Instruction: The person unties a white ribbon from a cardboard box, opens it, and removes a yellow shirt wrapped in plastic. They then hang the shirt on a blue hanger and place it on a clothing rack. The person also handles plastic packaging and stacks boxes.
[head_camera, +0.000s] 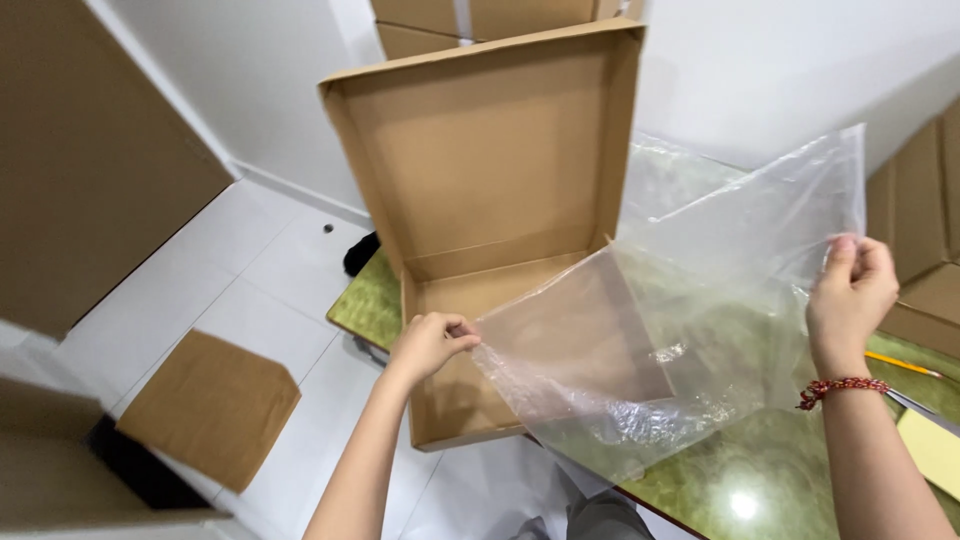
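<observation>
- I'm seeing the green bench (760, 470) carrying an open flat cardboard box (490, 180), lid standing upright.
- I'm holding a clear plastic bag (690, 300) stretched above the box and bench.
- My left hand (428, 343) is pinching the bag's left edge.
- My right hand (850, 290) is pinching its upper right corner.

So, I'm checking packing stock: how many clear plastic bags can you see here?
2. One plastic bag is held stretched between the left hand and the right hand over the open cardboard box. Another bag lies behind on the green table. More may be hidden.
</observation>
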